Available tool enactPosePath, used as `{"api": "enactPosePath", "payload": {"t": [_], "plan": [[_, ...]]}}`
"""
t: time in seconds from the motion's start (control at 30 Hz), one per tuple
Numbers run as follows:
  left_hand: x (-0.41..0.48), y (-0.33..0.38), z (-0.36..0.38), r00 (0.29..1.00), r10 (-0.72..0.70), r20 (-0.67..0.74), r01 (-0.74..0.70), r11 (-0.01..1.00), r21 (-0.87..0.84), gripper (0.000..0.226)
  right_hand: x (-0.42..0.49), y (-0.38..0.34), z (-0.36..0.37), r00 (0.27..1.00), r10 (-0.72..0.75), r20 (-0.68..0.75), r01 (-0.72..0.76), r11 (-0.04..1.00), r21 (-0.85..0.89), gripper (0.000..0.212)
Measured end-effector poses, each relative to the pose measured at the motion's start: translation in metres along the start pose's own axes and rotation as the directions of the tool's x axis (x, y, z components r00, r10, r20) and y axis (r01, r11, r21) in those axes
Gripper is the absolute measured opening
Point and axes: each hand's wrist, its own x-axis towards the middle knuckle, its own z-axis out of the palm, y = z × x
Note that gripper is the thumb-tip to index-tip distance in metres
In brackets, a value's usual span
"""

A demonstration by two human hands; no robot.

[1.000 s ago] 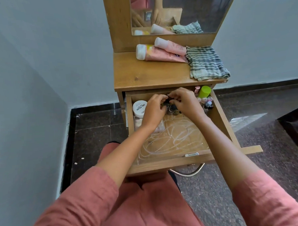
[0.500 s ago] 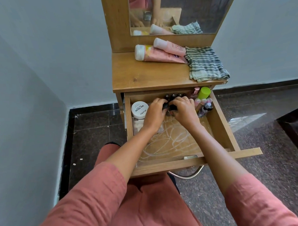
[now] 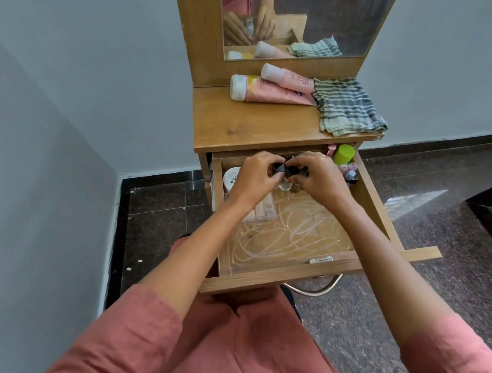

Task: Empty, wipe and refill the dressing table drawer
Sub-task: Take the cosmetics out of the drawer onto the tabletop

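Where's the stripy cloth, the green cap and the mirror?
Cloth point(image 3: 348, 105), head view, middle of its folds.
Green cap point(image 3: 344, 154), head view, its side.
Mirror point(image 3: 344, 15), head view, bare glass.

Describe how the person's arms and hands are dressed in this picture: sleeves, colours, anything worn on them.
Both arms wear loose, salmon-pink fabric sleeves, the left sleeve and right sleeve ending near the elbow, leaving the forearms bare. The left hand and right hand are bare: no gloves, and no rings, watch or bangles show from this view.
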Motion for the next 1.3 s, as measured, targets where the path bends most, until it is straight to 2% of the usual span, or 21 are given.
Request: {"api": "enactPosePath", "payload": {"t": [0.27,0.47,0.8,0.93,1.2,1.3], "plan": [[0.016,0.024,-0.045,0.994,0.104,-0.047,-0.104,0.995,-0.011,0.029,0.019,-0.032,-0.037,0.999,0.001,-0.045,0.008,0.979,0.204,0.031],[0.042,0.013,-0.065,0.978,0.045,-0.202,-0.056,0.997,-0.047,0.027,0.056,-0.047,-0.043,0.991,0.009,-0.135,0.025,0.968,0.25,0.029],[0.081,-0.002,-0.081,0.947,-0.046,-0.319,0.043,0.999,-0.017,0.023,0.118,-0.057,-0.022,0.99,-0.007,-0.139,0.036,0.978,0.205,0.024],[0.09,-0.008,-0.078,0.943,-0.044,-0.33,0.051,0.999,0.012,0.024,0.127,-0.057,-0.016,0.99,-0.061,-0.13,0.078,0.988,0.131,0.016],[0.095,-0.014,-0.076,0.949,-0.008,-0.316,0.023,0.999,0.043,0.026,0.137,-0.06,-0.012,0.984,-0.123,-0.126,0.136,0.986,0.096,0.022],[0.095,-0.016,-0.075,0.95,0.005,-0.313,0.013,0.998,0.055,0.028,0.139,-0.056,-0.012,0.988,-0.096,-0.124,0.112,0.986,0.123,0.023]]}}
